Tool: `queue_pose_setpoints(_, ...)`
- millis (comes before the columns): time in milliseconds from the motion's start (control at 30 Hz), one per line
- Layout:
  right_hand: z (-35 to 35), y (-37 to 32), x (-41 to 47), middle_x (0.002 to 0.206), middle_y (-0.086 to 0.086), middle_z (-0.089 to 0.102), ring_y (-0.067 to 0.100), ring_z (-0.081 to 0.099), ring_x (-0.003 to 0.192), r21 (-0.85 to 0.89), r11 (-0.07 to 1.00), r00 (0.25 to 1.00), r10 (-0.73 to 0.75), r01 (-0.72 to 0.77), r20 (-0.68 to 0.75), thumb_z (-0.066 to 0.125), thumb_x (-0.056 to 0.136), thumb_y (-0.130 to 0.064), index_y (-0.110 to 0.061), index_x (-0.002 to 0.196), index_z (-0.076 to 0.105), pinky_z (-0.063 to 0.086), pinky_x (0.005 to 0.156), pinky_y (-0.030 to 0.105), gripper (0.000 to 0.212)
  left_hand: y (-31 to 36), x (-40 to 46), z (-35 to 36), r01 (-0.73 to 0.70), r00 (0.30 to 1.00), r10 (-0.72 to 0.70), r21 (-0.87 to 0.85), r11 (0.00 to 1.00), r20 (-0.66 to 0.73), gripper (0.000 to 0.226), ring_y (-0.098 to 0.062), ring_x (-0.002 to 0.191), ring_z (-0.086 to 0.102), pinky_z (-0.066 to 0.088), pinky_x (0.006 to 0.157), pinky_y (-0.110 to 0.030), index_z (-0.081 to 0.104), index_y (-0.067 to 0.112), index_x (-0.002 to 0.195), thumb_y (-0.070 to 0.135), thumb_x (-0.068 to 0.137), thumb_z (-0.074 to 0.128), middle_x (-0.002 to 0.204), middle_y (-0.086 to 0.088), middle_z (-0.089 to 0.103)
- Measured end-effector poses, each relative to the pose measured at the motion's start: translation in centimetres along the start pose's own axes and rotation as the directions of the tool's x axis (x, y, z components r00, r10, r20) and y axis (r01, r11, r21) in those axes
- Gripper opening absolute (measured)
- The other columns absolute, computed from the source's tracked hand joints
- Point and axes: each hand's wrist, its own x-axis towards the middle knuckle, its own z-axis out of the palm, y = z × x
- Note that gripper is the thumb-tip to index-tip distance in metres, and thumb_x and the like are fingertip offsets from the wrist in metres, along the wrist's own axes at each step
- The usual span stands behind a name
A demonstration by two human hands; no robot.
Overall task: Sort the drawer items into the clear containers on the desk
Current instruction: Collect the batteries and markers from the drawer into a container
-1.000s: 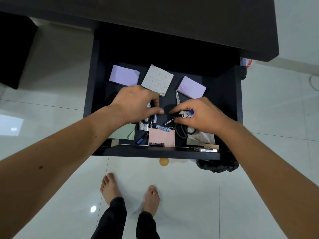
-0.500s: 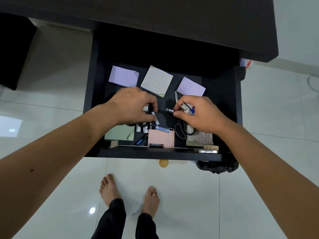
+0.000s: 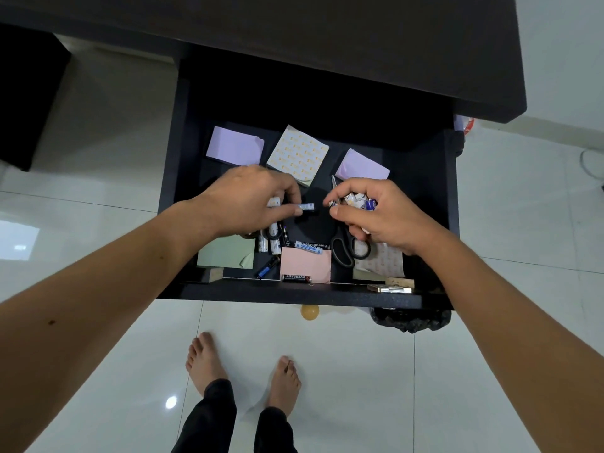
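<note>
L hand (image 3: 251,201) pinches a battery (image 3: 306,206) betw thumb & finger above the open drawer (image 3: 294,294). R hand (image 3: 376,217) clenched round a bunch of batteries (image 3: 358,201), maybe 3–4, hard to count. More loose ones (image 3: 273,245) lie in drawer beside scissors (image 3: 346,250) & paper pads (image 3: 234,146).

One wide-angle view comes from the person's head, looking steeply down and slightly forward. It sits close above an open drawer (image 3: 307,204), which fills the middle of the picture, with the bench (image 3: 327,44) edge across the top. Both forearms reach in from the lower corners. Bare feet (image 3: 242,364) on the floor (image 3: 359,387) tiles show at the bottom.
</note>
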Motion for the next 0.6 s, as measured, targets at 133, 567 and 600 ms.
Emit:
queue_pose_setpoints(133,0.4,0.0,0.2,0.063,0.007,0.066,0.025,0.061,0.053,-0.072,0.997,0.999,0.0,0.003,0.032,0.085,0.089,-0.025,-0.02,0.089,0.066,0.051,0.055,0.037,0.019,0.0,-0.2,-0.6,-0.022,0.999,0.017,-0.202,0.979,-0.028,0.013,-0.008,0.091,0.062,0.046,0.08,-0.028,0.067,0.028,0.106,0.04,0.101,0.066,0.098,0.017,0.064)
queue_pose_setpoints(567,2.3,-1.7,0.4,0.065,-0.035,0.064,-0.016,0.057,0.074,-0.554,0.829,0.983,0.025,0.08,0.18,0.089,0.079,-0.048,-0.036,0.09,0.081,0.038,0.058,0.01,0.018,0.1,-1.0,-0.4,0.047,0.999,-0.05,-0.372,0.927,0.002,0.023,-0.005,0.088,0.065,0.052,0.077,-0.024,0.069,0.046,0.123,0.034,0.106,0.059,0.098,0.021,0.065)
queue_pose_setpoints(600,2.3,-1.8,0.4,0.064,-0.039,0.061,-0.018,0.056,0.072,-0.556,0.826,0.984,0.013,0.091,0.18,0.088,0.081,-0.045,-0.035,0.09,0.081,0.037,0.057,0.01,0.014,0.1,-1.1,-0.3,0.054,0.998,-0.055,-0.381,0.923,0.009,0.016,-0.009,0.089,0.066,0.053,0.078,-0.027,0.07,0.043,0.117,0.038,0.104,0.062,0.099,0.017,0.066)
